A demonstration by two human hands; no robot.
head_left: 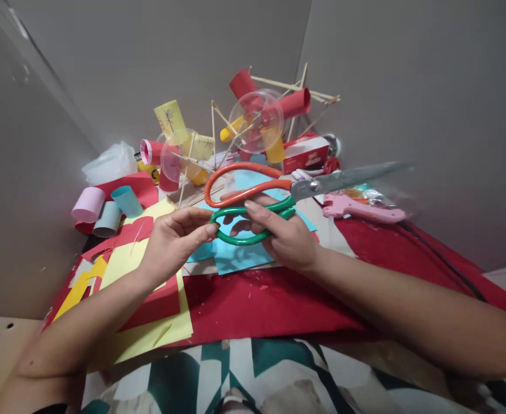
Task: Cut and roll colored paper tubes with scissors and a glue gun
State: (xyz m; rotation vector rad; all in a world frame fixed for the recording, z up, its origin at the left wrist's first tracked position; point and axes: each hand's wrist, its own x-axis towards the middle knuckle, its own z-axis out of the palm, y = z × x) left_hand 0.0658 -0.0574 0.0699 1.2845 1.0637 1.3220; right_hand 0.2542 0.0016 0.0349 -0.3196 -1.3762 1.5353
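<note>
Already, red tubes (290, 106) stood rolled at upper centre; yellow paper (141, 340) lay flat, unrolled, lower left. Left hand (171, 236) and right hand (290, 238) both gripped scissors (276, 185) mid-frame.

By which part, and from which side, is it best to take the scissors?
I would grip the scissors by the green loop and orange loop, coming from the left: these are rounded, while the metal blades point right.

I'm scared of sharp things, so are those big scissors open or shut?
The scissors look shut: their blades lie together as one strip. The tip is too blurred to check.
</note>
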